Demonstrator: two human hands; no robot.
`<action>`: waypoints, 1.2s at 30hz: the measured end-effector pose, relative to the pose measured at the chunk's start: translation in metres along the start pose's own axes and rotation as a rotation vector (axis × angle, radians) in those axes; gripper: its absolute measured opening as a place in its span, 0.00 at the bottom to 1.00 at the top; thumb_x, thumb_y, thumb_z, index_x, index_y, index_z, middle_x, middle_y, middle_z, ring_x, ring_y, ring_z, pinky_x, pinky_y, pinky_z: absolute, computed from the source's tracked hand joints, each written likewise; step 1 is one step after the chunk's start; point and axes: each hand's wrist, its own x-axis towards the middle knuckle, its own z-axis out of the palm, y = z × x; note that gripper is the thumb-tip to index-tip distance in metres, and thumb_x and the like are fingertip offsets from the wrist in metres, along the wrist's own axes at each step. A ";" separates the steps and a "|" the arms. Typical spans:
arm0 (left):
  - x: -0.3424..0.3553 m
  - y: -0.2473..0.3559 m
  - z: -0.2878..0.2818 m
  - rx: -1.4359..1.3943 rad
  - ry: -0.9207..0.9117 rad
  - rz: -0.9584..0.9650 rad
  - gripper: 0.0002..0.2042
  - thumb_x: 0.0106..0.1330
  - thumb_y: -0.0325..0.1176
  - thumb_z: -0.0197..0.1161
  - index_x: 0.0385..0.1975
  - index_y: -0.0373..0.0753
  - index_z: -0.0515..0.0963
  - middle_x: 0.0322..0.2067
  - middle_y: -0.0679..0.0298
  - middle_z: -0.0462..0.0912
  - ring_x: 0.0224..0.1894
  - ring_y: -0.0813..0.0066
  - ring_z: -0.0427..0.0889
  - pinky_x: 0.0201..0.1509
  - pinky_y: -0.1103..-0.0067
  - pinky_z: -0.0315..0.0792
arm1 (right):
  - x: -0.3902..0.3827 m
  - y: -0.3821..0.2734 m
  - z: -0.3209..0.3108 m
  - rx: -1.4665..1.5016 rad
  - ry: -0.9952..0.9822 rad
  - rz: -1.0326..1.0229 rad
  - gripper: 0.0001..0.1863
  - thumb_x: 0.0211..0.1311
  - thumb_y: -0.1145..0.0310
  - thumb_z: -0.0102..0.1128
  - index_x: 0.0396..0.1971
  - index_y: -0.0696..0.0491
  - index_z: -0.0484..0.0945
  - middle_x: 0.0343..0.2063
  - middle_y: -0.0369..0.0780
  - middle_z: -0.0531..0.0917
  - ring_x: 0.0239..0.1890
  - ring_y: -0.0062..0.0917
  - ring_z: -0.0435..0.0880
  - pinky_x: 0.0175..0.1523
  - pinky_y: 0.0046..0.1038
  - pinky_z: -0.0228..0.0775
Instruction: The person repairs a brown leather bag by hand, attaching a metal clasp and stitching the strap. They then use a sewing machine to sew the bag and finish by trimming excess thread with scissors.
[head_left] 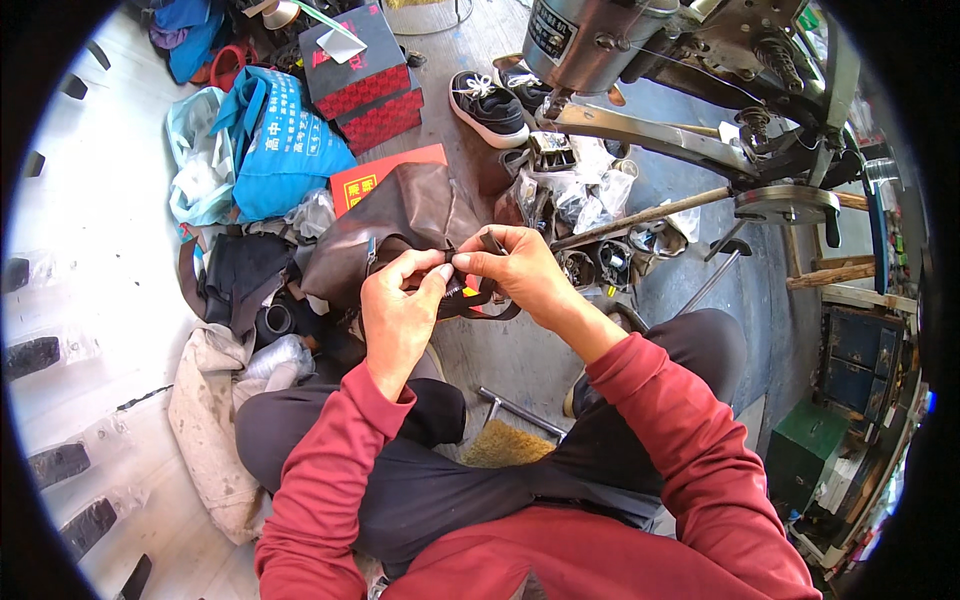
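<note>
A dark brown leather bag (400,205) lies in front of my knees, slumped, with its upper part away from me. My left hand (400,300) is closed at the bag's near edge, thumb and forefinger pinched together. Opposite it, my right hand (520,270) pinches the same spot, and the fingertips of both hands almost meet on a small dark piece of the bag. A short dark strap end pokes up by the right forefinger. Below the hands hangs a dark strap (500,308) in a loop. The fingers partly cover the piece, so its exact kind is unclear.
A metal sewing machine (560,50) with bars and a wheel stands at the far right. Black sneakers (490,105) and plastic bags of small parts (590,190) sit near it. Leftward are a blue bag (290,140), stacked boxes (360,75) and beige cloth (205,420).
</note>
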 end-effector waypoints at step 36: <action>0.014 -0.006 -0.010 -0.495 -0.170 -0.268 0.06 0.75 0.30 0.61 0.46 0.37 0.81 0.40 0.67 0.85 0.41 0.79 0.84 0.46 0.76 0.83 | -0.012 -0.037 -0.017 -0.590 -0.046 -0.412 0.22 0.60 0.80 0.68 0.55 0.58 0.75 0.45 0.45 0.88 0.54 0.31 0.87 0.57 0.31 0.77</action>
